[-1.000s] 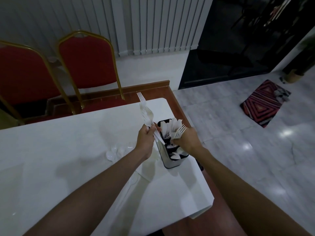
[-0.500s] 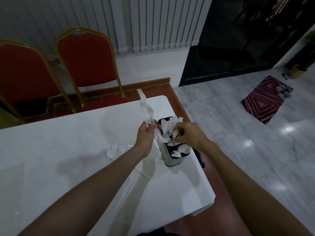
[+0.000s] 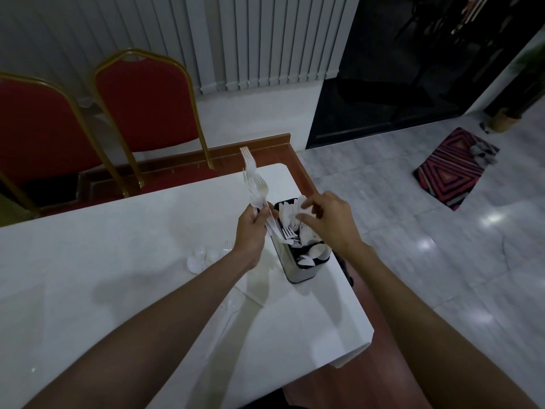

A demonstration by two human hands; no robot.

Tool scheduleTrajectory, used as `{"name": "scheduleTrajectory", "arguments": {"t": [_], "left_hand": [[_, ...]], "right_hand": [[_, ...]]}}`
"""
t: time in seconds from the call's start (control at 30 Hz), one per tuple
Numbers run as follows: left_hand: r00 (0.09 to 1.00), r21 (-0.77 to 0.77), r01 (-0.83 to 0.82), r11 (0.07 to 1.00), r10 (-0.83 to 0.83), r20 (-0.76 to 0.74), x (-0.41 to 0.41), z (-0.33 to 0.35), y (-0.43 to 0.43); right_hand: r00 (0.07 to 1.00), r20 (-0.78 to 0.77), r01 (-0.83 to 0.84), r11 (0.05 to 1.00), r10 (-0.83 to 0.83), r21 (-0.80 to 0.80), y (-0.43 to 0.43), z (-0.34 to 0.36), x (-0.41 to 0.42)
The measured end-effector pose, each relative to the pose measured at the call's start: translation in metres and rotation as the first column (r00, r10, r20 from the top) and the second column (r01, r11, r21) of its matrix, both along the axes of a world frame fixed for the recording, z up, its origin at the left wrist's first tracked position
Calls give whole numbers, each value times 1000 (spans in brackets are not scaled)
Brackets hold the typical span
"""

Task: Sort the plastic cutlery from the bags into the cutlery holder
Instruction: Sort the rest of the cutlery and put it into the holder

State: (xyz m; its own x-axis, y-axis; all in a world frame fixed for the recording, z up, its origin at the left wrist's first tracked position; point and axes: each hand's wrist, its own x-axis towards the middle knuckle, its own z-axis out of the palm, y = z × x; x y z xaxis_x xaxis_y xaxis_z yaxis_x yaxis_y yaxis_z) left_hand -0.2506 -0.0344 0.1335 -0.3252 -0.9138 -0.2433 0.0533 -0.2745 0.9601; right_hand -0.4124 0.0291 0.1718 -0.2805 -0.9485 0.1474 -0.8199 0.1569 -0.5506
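Sorting forks: our left hand (image 3: 250,231) grips the forks (image 3: 254,184); our right hand (image 3: 330,222), fingers loose and seemingly empty, hovers over the holder (image 3: 298,274); next we pull one fork.

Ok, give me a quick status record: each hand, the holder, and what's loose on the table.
left hand: grips a bunch of white forks, tines up, just left of the holder
right hand: over the holder, fingers loosely spread, nothing clearly held
holder: upright near the right edge of the table, forks and other white cutlery inside
loose cutlery: a few spoons and forks lying on the table, left of the left wrist
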Motion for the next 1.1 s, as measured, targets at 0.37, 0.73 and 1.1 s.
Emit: {"name": "scheduleTrajectory", "arguments": {"t": [0.37, 0.73, 1.1], "left_hand": [[972, -154, 152, 976, -119, 202, 14, 8, 5], [997, -16, -28, 999, 29, 69, 20, 1, -2], [991, -7, 0, 1000, 1, 130, 14, -8, 6]], "right_hand": [[969, 227, -103, 995, 99, 5, -29, 22, 27], [905, 424, -14, 1000, 21, -18, -14, 36, 11], [998, 56, 13, 990, -21, 143, 13, -28, -6]]}}
